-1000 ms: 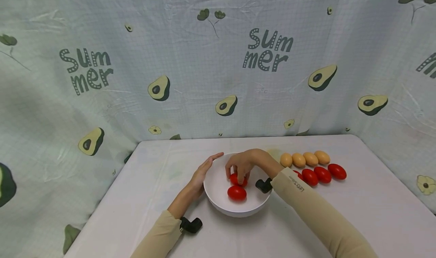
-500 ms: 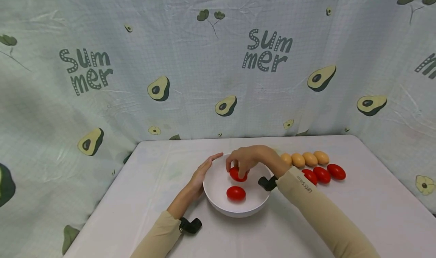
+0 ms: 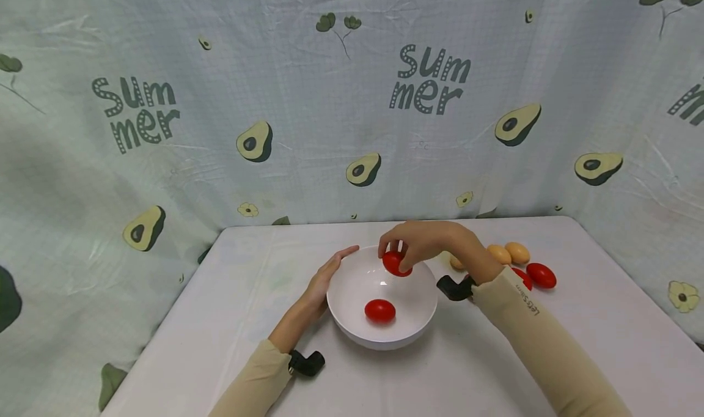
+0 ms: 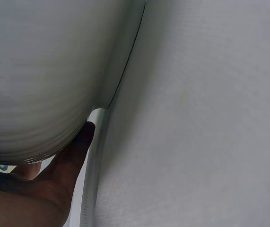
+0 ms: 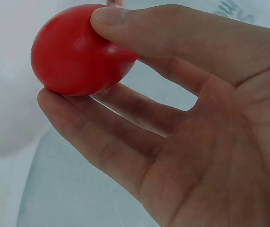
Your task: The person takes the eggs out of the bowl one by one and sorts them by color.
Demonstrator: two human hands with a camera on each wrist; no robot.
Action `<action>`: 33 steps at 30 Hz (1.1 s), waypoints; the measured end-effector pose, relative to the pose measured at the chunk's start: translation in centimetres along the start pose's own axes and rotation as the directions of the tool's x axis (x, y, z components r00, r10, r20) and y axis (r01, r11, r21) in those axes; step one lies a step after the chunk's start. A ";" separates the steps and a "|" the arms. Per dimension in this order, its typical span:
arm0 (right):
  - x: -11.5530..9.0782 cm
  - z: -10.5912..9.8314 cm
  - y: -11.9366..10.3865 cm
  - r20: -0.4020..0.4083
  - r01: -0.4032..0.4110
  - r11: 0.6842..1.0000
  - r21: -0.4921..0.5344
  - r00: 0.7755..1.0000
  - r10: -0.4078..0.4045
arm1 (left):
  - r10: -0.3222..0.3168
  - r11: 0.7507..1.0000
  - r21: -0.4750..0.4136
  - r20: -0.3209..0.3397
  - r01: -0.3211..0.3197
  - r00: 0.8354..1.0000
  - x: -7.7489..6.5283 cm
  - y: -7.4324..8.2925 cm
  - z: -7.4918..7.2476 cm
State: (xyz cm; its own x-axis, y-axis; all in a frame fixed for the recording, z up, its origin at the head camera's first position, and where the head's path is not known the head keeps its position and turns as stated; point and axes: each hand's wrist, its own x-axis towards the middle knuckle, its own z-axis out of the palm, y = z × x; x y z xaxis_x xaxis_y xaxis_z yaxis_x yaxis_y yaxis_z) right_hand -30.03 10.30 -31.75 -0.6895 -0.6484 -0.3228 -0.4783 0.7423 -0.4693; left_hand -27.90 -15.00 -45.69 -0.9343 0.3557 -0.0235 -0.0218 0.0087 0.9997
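Observation:
My right hand (image 3: 420, 241) pinches a red egg (image 3: 393, 263) between thumb and fingers over the far right part of a white bowl (image 3: 352, 282). In the right wrist view the thumb presses on top of the egg (image 5: 80, 52) and the fingertips support it from below. A second red egg (image 3: 380, 311) lies on the bowl's bottom, nearer the front. My left hand (image 3: 324, 281) rests with extended fingers along the bowl's left outer side. In the left wrist view, that hand (image 4: 45, 189) touches the bowl's curved wall (image 4: 45, 85).
Right of the bowl, a row of light-brown eggs (image 3: 517, 253) and a row of red eggs (image 3: 541, 276) lie on the white table (image 3: 264, 270), partly hidden by my right arm. A printed cloth (image 3: 308, 99) hangs behind the table.
My right hand has lifted the red egg from beside the other one in the bowl, moving it up and to the right. The left hand stays on the bowl.

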 end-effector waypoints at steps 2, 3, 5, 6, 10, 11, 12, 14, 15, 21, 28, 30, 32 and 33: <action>-0.9 -0.4 0.3 -0.018 0.003 1.000 0.029 1.000 -0.003 | -0.002 1.000 -0.002 -0.002 0.002 1.000 0.0 0.0 0.0; -1.4 -0.6 0.5 -0.026 0.006 0.999 0.041 1.000 -0.005 | -0.002 1.000 -0.002 -0.003 0.002 1.000 -0.1 0.0 0.0; -2.4 -0.9 1.0 -0.050 0.014 0.998 0.063 0.999 -0.011 | -0.001 1.000 -0.008 -0.004 0.001 1.000 -0.1 0.0 0.1; -2.9 -1.0 1.3 -0.063 0.022 0.998 0.066 0.998 -0.017 | 0.003 1.000 -0.012 -0.004 -0.003 1.000 -0.1 0.0 0.1; -4.8 -1.3 2.5 -0.115 0.017 0.997 0.074 0.993 -0.008 | 0.020 1.000 -0.019 -0.004 -0.021 1.000 0.0 0.0 0.2; -5.3 -1.3 2.8 -0.130 0.010 0.997 0.075 0.992 0.000 | 0.021 1.000 -0.020 -0.004 -0.021 1.000 0.0 0.0 0.2; -5.8 -1.3 3.2 -0.141 0.003 0.997 0.081 0.990 0.009 | 0.018 1.000 -0.021 -0.005 -0.018 1.000 0.0 0.0 0.2; -6.9 -1.2 4.0 -0.165 -0.015 0.996 0.089 0.986 0.030 | 0.019 1.000 -0.021 -0.002 -0.019 1.000 0.1 -0.1 0.1; -7.4 -1.2 4.3 -0.179 -0.021 0.996 0.089 0.983 0.037 | 0.018 1.000 -0.021 -0.001 -0.018 1.000 0.1 -0.1 0.1; -10.1 -0.8 7.0 -0.273 -0.020 0.995 0.094 0.961 0.045 | 0.021 1.000 -0.022 0.005 -0.021 1.000 0.0 -0.1 0.0; -12.3 0.0 10.7 -0.379 0.003 0.993 0.117 0.925 0.042 | 0.021 1.000 -0.022 0.004 -0.021 1.000 -0.1 -0.2 0.0; -13.0 0.3 11.7 -0.407 0.008 0.992 0.124 0.913 0.044 | 0.029 0.999 -0.022 0.008 -0.029 1.000 -0.1 -0.2 0.0; -13.7 0.5 12.7 -0.426 -0.005 0.990 0.139 0.902 0.064 | 0.028 0.999 -0.025 0.008 -0.027 1.000 0.0 -0.2 0.1; -14.0 0.6 13.2 -0.438 -0.011 0.990 0.140 0.896 0.072 | 0.028 0.999 -0.024 0.009 -0.027 1.000 0.0 -0.2 0.1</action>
State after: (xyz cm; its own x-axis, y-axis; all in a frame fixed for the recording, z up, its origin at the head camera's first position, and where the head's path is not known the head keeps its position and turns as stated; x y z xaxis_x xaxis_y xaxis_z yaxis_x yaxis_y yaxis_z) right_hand -26.37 29.11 -33.95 -0.8903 -0.4539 0.0369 -0.3899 0.7179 -0.5767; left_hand -27.85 -14.93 -45.85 -0.9312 0.3645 0.0042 -0.0047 -0.0235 0.9997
